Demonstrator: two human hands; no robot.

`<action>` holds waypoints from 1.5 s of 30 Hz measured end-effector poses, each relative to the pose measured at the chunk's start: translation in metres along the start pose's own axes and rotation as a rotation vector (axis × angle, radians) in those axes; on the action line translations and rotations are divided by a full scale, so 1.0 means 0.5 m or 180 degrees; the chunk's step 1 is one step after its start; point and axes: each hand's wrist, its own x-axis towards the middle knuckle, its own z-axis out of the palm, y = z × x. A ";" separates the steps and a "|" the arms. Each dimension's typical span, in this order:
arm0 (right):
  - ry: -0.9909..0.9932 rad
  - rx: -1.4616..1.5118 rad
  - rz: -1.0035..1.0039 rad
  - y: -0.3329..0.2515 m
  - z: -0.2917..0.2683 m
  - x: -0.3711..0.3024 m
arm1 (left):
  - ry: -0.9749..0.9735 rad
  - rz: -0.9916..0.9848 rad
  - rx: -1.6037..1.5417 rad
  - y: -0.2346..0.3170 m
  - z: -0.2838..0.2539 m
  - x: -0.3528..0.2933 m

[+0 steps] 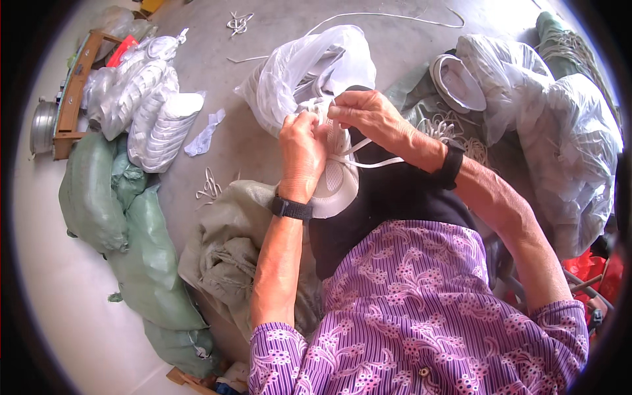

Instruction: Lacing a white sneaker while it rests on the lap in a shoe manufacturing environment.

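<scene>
A white shoe (337, 203) rests on my dark-clad lap, its toe toward me. My left hand (304, 155) is closed at the shoe's upper, fingers curled by the eyelets. Beside it, my right hand (368, 117) pinches a white shoelace close to the top of the lacing. Loose lace ends (376, 164) trail across the shoe to the right. My fingers cover the exact grip. Just beyond the hands, a clear plastic bag (270, 72) of white shoe pieces sits on the floor.
Stacked white shoes in plastic (148, 99) and green sacks (141, 243) lie at the left, a beige sack (224, 224) near my left arm. Another white shoe (459, 83) lies by large plastic bags (559, 145) at the right. Loose laces (240, 24) lie on the floor.
</scene>
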 end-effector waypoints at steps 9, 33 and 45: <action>-0.0273 0.0292 0.1009 -0.005 0.003 0.018 | 0.0117 -0.1349 -0.2382 -0.002 -0.006 -0.023; -0.1921 0.0946 0.0463 -0.060 0.091 -0.016 | 0.0173 -0.0734 -0.0258 0.024 -0.066 -0.167; -0.1964 -0.3190 -0.2200 0.004 -0.293 0.136 | 0.0399 -0.0595 0.0100 0.036 -0.019 -0.194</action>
